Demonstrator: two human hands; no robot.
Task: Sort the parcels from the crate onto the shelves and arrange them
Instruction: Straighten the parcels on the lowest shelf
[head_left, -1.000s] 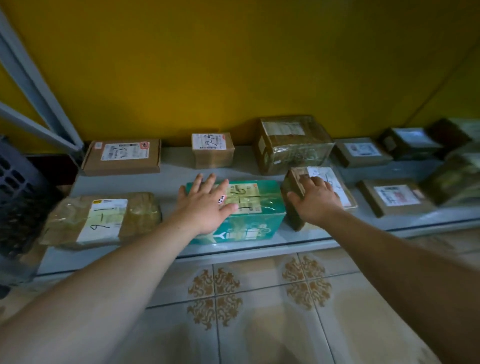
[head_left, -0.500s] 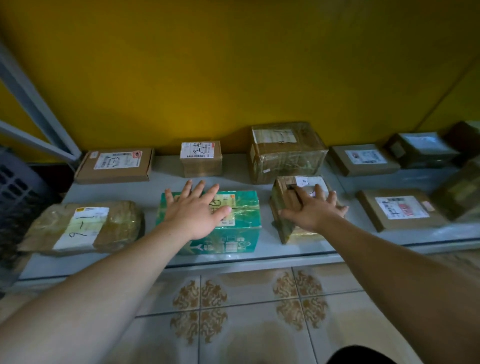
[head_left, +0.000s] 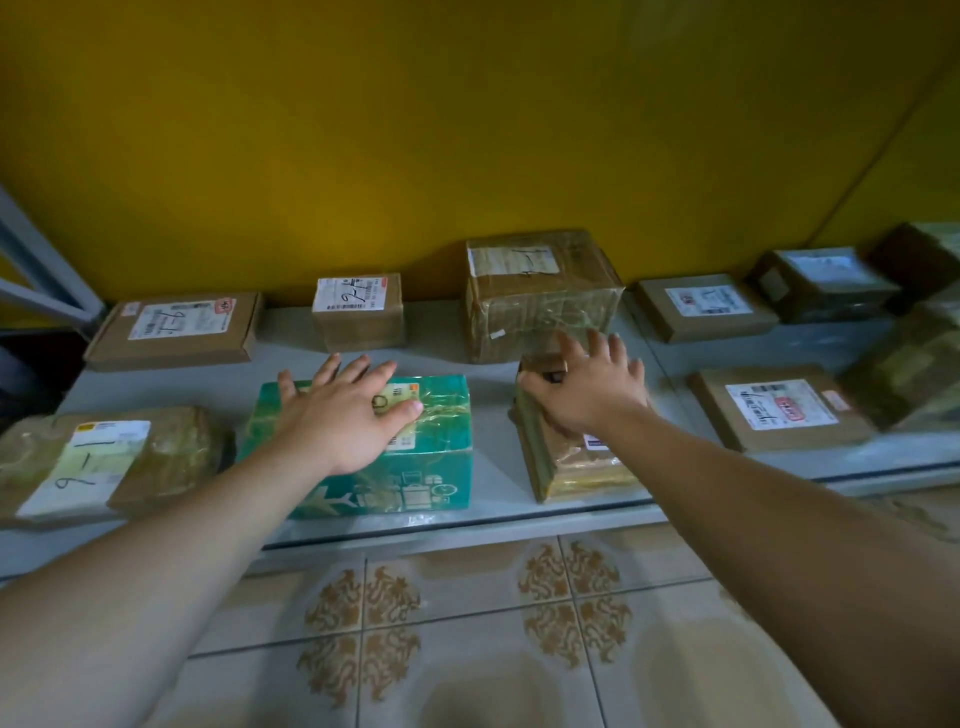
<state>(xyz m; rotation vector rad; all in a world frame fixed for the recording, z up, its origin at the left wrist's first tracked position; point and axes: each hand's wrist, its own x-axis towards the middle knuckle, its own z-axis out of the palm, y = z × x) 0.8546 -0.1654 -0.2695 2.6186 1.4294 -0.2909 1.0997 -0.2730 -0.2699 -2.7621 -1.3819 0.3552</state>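
Left hand (head_left: 340, 418) flat atop green parcel (head_left: 400, 480)

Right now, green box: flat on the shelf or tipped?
Flat: the green box sits squarely on the shelf, label up, with the left hand spread on its top.

Yellow wall (head_left: 467, 130) rises behind the far edge of the tabletop (head_left: 491, 457). Tiled floor (head_left: 467, 691) with brown ornamental motifs (head_left: 363, 631) lies below the near edge. Grey metal frame (head_left: 57, 267) stands beyond the far left corner.
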